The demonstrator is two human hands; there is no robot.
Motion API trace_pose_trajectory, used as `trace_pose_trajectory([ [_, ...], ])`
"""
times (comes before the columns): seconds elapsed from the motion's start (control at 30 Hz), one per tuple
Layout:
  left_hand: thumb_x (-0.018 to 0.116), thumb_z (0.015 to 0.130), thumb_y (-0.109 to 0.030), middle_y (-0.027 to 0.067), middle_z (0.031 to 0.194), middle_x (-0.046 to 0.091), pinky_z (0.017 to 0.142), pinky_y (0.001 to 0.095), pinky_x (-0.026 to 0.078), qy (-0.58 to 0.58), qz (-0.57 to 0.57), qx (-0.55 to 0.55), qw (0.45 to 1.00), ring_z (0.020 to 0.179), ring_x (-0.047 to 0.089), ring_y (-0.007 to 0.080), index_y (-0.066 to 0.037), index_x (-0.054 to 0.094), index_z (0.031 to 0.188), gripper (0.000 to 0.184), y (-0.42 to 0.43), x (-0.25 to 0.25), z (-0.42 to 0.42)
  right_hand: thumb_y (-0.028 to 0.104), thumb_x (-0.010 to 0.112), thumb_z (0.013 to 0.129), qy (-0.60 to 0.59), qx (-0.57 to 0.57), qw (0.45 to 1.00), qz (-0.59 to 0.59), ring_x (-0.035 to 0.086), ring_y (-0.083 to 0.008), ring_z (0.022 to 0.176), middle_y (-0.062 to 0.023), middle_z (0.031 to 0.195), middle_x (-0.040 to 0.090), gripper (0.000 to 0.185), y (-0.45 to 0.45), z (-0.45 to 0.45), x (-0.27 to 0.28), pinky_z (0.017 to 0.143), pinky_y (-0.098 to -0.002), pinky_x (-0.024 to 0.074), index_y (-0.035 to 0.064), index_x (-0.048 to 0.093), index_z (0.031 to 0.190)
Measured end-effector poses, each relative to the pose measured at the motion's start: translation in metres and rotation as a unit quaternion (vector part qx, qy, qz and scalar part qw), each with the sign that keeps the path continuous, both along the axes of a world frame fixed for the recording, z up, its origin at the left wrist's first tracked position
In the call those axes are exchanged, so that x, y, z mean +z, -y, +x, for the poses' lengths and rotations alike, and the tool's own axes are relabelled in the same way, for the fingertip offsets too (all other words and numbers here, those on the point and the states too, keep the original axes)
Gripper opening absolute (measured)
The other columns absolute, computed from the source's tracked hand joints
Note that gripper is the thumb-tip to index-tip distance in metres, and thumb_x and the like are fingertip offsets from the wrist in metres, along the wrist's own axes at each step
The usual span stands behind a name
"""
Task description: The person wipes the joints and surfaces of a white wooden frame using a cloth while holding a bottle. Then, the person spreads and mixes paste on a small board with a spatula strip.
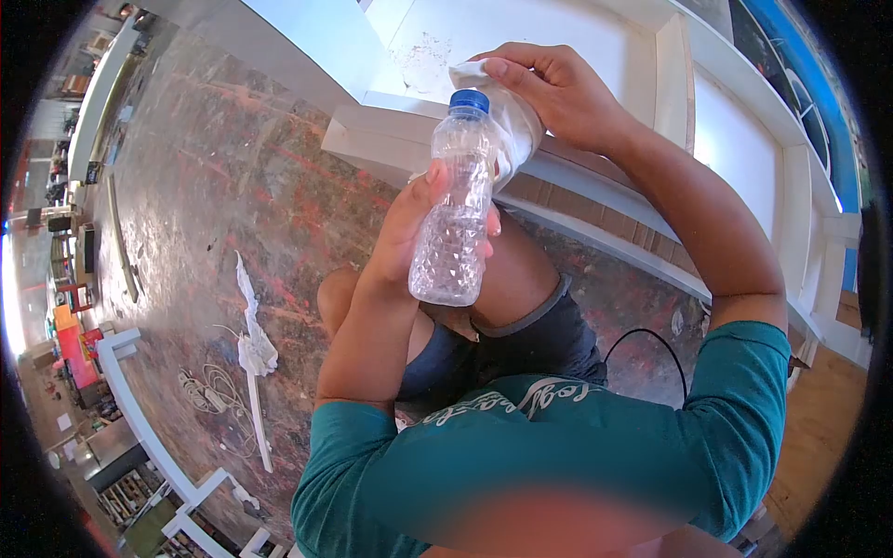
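A clear plastic bottle (451,223) with a blue cap (470,99) stands almost upright, tilted slightly, with clear liquid in its lower part. My left hand (414,219) is wrapped round its middle. Just behind the bottle, my right hand (558,93) pinches a white cloth (516,130) between thumb and fingers. The cloth hangs down beside the bottle's neck and shoulder; whether it touches the bottle I cannot tell. Both hands are in front of a white panelled frame (549,46).
The white frame's compartments stretch off to the right. On the stained floor (205,270) at the left lie a white strip with a crumpled rag (256,353) and a tangled cord (214,395). A black cable (651,335) curves beside my leg. White frame pieces (149,428) stand lower left.
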State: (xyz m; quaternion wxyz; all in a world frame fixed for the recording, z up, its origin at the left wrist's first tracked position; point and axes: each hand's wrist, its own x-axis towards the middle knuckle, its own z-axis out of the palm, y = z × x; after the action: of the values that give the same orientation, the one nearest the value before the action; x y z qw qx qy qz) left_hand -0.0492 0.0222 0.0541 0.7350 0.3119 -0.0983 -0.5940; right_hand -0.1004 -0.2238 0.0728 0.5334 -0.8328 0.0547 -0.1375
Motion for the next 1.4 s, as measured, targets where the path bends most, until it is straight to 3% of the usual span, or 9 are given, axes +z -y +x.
trace_pose_trajectory([
  [0.67,0.054,0.104,-0.055,0.0154,0.087,0.072,0.052,0.0286,0.060,-0.031,-0.001,-0.003,1.000,0.063,0.074,0.0201,0.002,0.054,0.133,0.065,-0.005,0.009,0.004,0.032,0.059,0.106,-0.013,-0.005,1.000,-0.006,0.066,-0.0145,0.088,-0.0133,0.099,0.077,0.039,0.000,0.002,-0.003,0.082,-0.0323,0.0543,-0.0017,0.073,0.120],
  [1.03,0.076,0.088,-0.057,0.0224,0.106,0.070,0.079,0.0389,0.061,0.345,-0.063,0.075,0.934,0.092,0.073,0.0280,0.006,0.042,0.145,0.091,-0.018,-0.015,0.046,0.029,0.050,0.109,-0.075,-0.040,0.994,0.064,0.068,-0.0155,0.086,-0.0090,0.098,0.076,0.037,0.003,0.001,0.014,0.082,-0.0308,0.0546,0.0011,0.074,0.117],
  [1.13,0.075,0.089,-0.057,0.0215,0.108,0.070,0.082,0.0392,0.060,0.369,-0.088,0.128,0.916,0.095,0.072,0.0276,0.006,0.041,0.146,0.092,-0.034,-0.017,0.060,0.026,0.060,0.104,0.110,-0.139,0.970,-0.163,0.067,-0.0156,0.081,-0.0100,0.095,0.075,0.030,0.057,0.006,0.002,0.079,-0.0307,0.0547,0.0040,0.074,0.120],
  [1.17,0.074,0.089,-0.057,0.0212,0.108,0.070,0.082,0.0387,0.059,0.359,-0.092,0.152,0.916,0.094,0.072,0.0273,0.006,0.041,0.146,0.091,-0.039,-0.017,0.064,0.029,0.056,0.105,-0.043,-0.121,0.972,-0.199,0.051,-0.0249,0.114,-0.0129,0.129,0.057,0.039,0.097,0.005,0.026,0.102,-0.0345,0.0381,0.0114,0.056,0.139],
  [1.23,0.070,0.093,-0.055,0.0199,0.109,0.070,0.081,0.0381,0.058,0.371,-0.098,0.211,0.899,0.092,0.070,0.0261,0.005,0.041,0.147,0.087,-0.045,-0.019,0.074,0.029,0.053,0.104,-0.073,-0.226,0.950,-0.202,0.043,-0.0352,0.142,-0.0167,0.155,0.046,0.052,0.147,0.001,0.047,0.121,-0.0423,0.0294,0.0146,0.044,0.153],
  [1.27,0.068,0.094,-0.054,0.0196,0.109,0.070,0.081,0.0383,0.058,0.369,-0.096,0.240,0.893,0.092,0.070,0.0259,0.005,0.041,0.147,0.083,-0.048,-0.021,0.079,0.025,0.053,0.102,0.050,-0.343,0.923,-0.165,0.049,-0.0363,0.136,-0.0175,0.148,0.054,0.048,0.158,0.000,0.042,0.116,-0.0463,0.0373,0.0103,0.051,0.147],
  [1.3,0.066,0.096,-0.052,0.0192,0.109,0.070,0.081,0.0386,0.058,0.365,-0.092,0.267,0.887,0.092,0.070,0.0258,0.005,0.042,0.147,0.080,-0.052,-0.024,0.084,0.021,0.054,0.099,-0.060,-0.410,0.721,-0.555,0.055,-0.0356,0.126,-0.0160,0.137,0.060,0.039,0.185,0.014,0.046,0.108,-0.0478,0.0428,0.0098,0.061,0.136],
  [1.37,0.064,0.099,-0.048,0.0180,0.110,0.070,0.081,0.0377,0.058,0.351,-0.074,0.312,0.880,0.093,0.070,0.0241,0.003,0.045,0.144,0.070,-0.060,-0.026,0.087,0.011,0.049,0.097,0.059,-0.500,0.721,-0.476,0.059,-0.0292,0.115,-0.0164,0.130,0.060,0.048,0.160,0.021,0.106,0.101,-0.0388,0.0466,-0.0097,0.051,0.140],
  [1.4,0.065,0.099,-0.045,0.0171,0.110,0.070,0.082,0.0365,0.057,0.340,-0.063,0.330,0.878,0.093,0.070,0.0226,0.002,0.047,0.141,0.065,-0.063,-0.025,0.087,0.014,0.043,0.101,0.210,-0.526,0.622,-0.540,0.057,-0.0303,0.087,-0.0139,0.103,0.057,0.026,0.168,0.026,0.123,0.076,-0.0420,0.0450,-0.0052,0.051,0.115],
])
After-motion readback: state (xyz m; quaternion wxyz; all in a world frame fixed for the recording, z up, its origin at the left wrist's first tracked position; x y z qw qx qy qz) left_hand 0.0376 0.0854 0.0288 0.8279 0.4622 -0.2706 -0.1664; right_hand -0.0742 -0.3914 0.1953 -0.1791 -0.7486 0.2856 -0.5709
